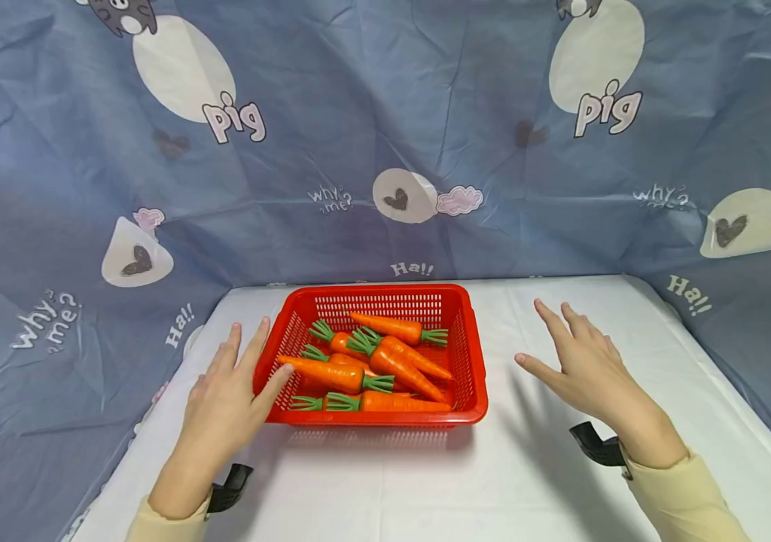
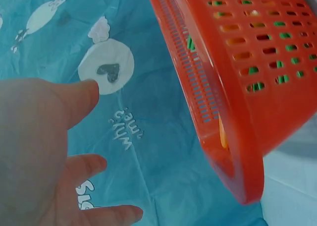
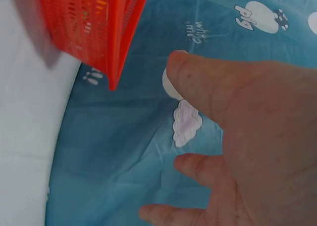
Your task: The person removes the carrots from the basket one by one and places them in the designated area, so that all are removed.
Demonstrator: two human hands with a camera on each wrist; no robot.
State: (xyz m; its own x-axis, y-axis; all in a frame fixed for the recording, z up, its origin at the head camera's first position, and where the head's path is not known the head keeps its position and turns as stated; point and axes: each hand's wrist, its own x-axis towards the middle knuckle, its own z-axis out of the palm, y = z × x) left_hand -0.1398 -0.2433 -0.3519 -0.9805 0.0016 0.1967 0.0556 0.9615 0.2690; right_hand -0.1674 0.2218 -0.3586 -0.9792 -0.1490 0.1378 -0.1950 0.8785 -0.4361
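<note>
A red plastic basket with slotted walls stands on the white table and holds several orange carrots with green stem ends. My left hand is held at the basket's left side, fingers spread and nothing in them; from the head view I cannot tell whether it touches the rim. In the left wrist view the basket's wall lies apart from the thumb and fingers. To the right of the basket, my right hand hovers with spread fingers, holding nothing. The right wrist view shows a basket corner beyond the thumb.
A white cloth covers the table. Behind and around it hangs a blue printed curtain that meets the table's back edge. Each wrist wears a black camera mount.
</note>
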